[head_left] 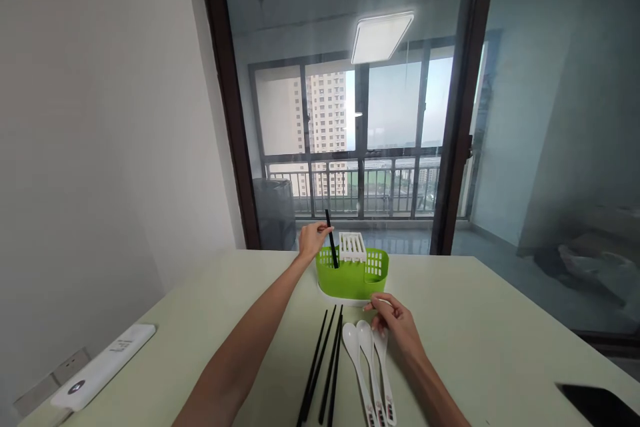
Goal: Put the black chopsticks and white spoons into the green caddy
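A green cutlery holder (350, 280) with a white slotted insert (353, 245) stands on a white base in the middle of the table. My left hand (314, 240) is raised at its left side and pinches a black chopstick (331, 237), whose lower end dips into the holder. My right hand (393, 321) rests on the table just in front of the holder, fingers curled over the bowl end of the rightmost white spoon (384, 373). Two more white spoons (359, 363) lie beside it, and several black chopsticks (324, 363) lie to their left.
The pale green table (490, 333) stands against a white wall and a glass balcony door. A white power bank (103, 365) lies at the near left edge, next to a wall socket. A black phone (597, 403) lies at the near right corner.
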The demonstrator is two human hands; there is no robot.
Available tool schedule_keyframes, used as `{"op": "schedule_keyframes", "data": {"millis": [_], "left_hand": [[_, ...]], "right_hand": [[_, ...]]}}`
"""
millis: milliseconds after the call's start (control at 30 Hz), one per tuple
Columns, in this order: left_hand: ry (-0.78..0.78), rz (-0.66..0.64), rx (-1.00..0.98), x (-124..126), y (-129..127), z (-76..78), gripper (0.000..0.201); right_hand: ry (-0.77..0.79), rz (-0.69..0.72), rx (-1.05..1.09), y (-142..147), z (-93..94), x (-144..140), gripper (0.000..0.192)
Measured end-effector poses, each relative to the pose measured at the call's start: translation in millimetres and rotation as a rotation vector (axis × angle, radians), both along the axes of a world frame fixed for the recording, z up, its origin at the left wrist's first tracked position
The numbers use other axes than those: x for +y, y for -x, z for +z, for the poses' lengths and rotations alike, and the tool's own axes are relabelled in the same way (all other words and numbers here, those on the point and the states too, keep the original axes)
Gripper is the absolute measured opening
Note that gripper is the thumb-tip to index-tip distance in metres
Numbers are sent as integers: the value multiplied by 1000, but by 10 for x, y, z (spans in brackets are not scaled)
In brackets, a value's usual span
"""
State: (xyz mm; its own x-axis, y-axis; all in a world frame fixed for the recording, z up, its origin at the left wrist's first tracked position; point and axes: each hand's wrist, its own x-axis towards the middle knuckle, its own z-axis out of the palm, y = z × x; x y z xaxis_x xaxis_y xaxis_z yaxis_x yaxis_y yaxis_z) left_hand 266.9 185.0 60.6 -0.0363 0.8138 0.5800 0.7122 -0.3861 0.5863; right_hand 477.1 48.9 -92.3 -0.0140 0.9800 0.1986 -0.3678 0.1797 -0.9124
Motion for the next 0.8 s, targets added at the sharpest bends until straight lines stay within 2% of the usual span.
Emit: {"op": "schedule_keyframes", "data": {"millis": [167,400,667,800], "left_hand": [[107,20,96,156,-138,-68,22],[227,-17,187,419,-61,-149,16],[153,-167,254,469,48,-224,24],[45,-141,216,409,149,-332,33]], "right_hand": [[1,23,39,-8,-28,39,47],[-3,38,66,-7,7,48,45],[15,-25,59,-106,35,73,43],[34,-71,60,-155,6,94,43]]}}
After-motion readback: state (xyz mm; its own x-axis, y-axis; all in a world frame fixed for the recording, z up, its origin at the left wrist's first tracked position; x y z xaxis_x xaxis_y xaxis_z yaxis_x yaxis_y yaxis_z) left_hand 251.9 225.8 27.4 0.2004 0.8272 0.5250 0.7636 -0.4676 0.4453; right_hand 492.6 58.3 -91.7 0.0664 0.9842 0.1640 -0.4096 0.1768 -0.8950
